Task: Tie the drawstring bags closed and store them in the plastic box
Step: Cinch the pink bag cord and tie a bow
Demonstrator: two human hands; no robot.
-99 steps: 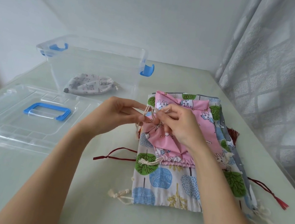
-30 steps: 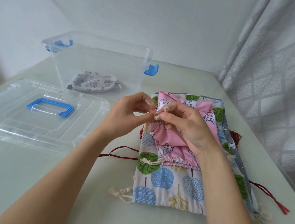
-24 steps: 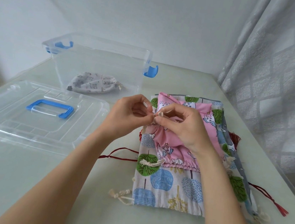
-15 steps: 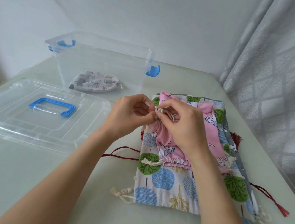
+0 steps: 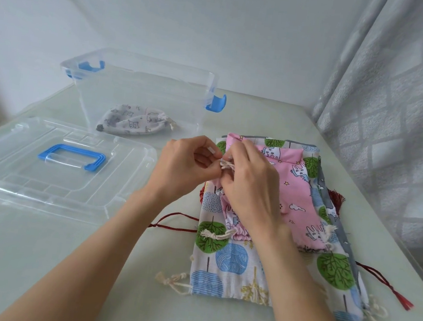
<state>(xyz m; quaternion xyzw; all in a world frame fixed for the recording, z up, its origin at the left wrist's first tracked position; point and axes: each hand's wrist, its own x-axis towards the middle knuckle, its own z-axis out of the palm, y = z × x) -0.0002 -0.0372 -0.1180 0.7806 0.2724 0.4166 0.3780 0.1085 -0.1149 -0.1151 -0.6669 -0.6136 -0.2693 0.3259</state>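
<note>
Both hands had a grip on the same cream drawstring cord (image 5: 227,165): the left hand (image 5: 185,167) pinched it with curled fingers, and the right hand (image 5: 249,183) pinched it from the other side, knuckles up, the two hands touching over the cord. That cord belonged to the pink drawstring bag (image 5: 295,194), which lay on top of a pile of flat bags toward the right edge of the tabletop (image 5: 33,258). Under it sat the tree-print bag (image 5: 222,257), white with green and blue trees, its cream tassels (image 5: 174,280) trailing toward the near edge. A grey bag (image 5: 332,210) peeked out along the pile's right side, and a dark red cord (image 5: 173,221) ran out from under the pile to the left, with a red tassel (image 5: 404,302) out on the right.

Toward the far left corner stood the clear plastic box (image 5: 144,90) with blue latches, open, and inside it lay one white printed bag (image 5: 132,122), already cinched. Just in front of the box, along the left edge, the clear lid (image 5: 17,171) lay flat, its blue handle (image 5: 71,156) up. A grey patterned curtain (image 5: 403,104) hung along the right.
</note>
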